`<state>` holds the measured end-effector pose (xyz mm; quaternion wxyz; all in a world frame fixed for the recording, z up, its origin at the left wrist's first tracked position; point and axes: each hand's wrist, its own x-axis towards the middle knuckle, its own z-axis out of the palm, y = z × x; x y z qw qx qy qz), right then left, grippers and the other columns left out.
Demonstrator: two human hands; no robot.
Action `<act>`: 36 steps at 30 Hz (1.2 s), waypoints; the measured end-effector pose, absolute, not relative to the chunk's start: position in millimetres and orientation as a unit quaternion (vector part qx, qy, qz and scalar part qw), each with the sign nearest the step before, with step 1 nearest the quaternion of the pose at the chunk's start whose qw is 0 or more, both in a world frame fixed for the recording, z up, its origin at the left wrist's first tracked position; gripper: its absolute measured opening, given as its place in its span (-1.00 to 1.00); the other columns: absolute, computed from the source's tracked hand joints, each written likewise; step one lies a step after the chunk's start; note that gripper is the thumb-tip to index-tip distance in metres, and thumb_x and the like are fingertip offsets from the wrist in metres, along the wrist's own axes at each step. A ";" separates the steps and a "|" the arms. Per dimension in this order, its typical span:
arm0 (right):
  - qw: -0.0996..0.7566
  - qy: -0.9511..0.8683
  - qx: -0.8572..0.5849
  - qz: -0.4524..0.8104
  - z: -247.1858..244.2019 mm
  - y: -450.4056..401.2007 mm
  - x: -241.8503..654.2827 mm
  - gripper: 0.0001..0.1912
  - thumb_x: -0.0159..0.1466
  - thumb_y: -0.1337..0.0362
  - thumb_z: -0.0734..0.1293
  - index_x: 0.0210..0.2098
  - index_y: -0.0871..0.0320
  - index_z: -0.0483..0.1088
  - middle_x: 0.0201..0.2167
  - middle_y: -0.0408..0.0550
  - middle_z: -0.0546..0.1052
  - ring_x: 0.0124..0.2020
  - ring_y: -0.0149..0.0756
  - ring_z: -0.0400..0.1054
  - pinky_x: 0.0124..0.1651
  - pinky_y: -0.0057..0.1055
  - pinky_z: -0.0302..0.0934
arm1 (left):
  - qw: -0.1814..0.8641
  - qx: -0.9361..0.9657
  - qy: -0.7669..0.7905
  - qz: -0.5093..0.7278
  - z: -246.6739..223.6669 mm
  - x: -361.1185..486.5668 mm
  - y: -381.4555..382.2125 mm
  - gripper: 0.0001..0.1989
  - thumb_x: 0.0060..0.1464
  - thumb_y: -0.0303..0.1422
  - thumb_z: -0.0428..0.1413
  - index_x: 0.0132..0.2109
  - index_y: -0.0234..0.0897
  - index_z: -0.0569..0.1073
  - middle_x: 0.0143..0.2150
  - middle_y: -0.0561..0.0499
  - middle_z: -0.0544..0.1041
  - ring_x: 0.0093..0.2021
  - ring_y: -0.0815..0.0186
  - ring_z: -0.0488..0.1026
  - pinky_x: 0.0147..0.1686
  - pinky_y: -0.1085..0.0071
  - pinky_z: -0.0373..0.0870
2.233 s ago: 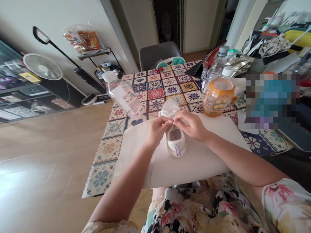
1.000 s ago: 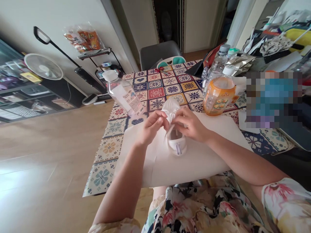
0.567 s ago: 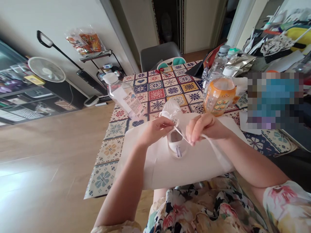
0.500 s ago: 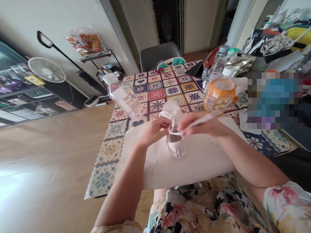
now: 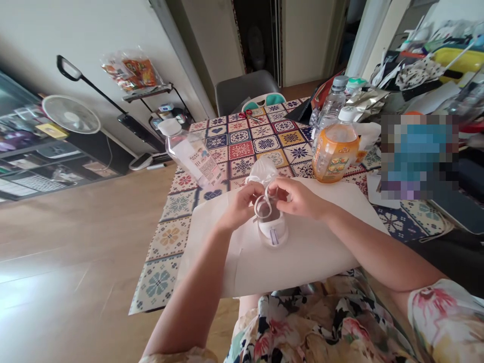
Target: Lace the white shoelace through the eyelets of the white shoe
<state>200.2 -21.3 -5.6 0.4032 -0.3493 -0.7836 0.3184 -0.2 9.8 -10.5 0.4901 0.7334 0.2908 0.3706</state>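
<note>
A small clear bottle (image 5: 273, 233) with a white label stands on the white sheet (image 5: 310, 252). White wrapping material (image 5: 262, 169) bulges beyond its neck, and a white ribbon (image 5: 263, 206) forms a loop at the neck. On the left of the neck, my left hand (image 5: 244, 201) has its fingers pinched on the ribbon. My right hand (image 5: 297, 199) is on the other side, its thumb and forefinger closed on the ribbon near the loop. The fingers partly hide the neck.
A clear bottle with a white cap (image 5: 189, 156) leans at the back left. An orange-labelled bottle (image 5: 335, 151) and a clear bottle (image 5: 333, 103) stand back right. Red scissors (image 5: 247, 116) lie far back. Clutter (image 5: 419, 75) fills the far right.
My right hand has come down and left to the bottle's neck. The ribbon that stretched out to the right now curls in a loop in front of the neck. The view has shifted slightly.
</note>
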 end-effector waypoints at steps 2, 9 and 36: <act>0.407 -0.783 -0.345 0.319 -8.0 -18.6 200.9 -0.87 0.16 0.47 0.29 -0.32 0.15 0.33 -0.35 -0.15 0.33 -0.41 -0.40 0.23 -0.34 -0.45 0.15 | 0.512 0.718 0.284 0.376 -11.7 -0.8 9.9 -0.69 -0.09 -0.16 0.35 -0.34 -0.29 0.52 -0.24 -0.03 0.40 -0.24 0.29 0.36 -0.25 0.40 0.31; 0.388 -0.796 -0.309 0.347 -7.2 -15.1 204.8 -0.89 0.34 0.28 0.28 -0.32 0.14 0.38 -0.25 -0.06 0.32 -0.21 -0.28 0.27 -0.10 -0.34 0.23 | 0.600 0.654 0.257 0.382 -18.5 -1.0 8.6 -0.70 -0.04 -0.11 0.32 -0.34 -0.28 0.58 -0.18 -0.06 0.40 -0.16 0.23 0.36 -0.16 0.35 0.35; 0.480 -0.803 -0.305 0.177 -11.0 -32.2 194.0 -0.89 0.33 0.25 0.31 -0.24 0.11 0.47 -0.45 -0.11 0.50 -0.46 -0.37 0.32 -0.36 -0.43 0.20 | 0.574 0.585 0.292 0.493 -11.8 10.2 -7.8 -0.71 -0.19 -0.14 0.42 -0.41 -0.25 0.60 -0.55 0.10 0.47 -0.59 0.45 0.33 -0.58 0.48 0.27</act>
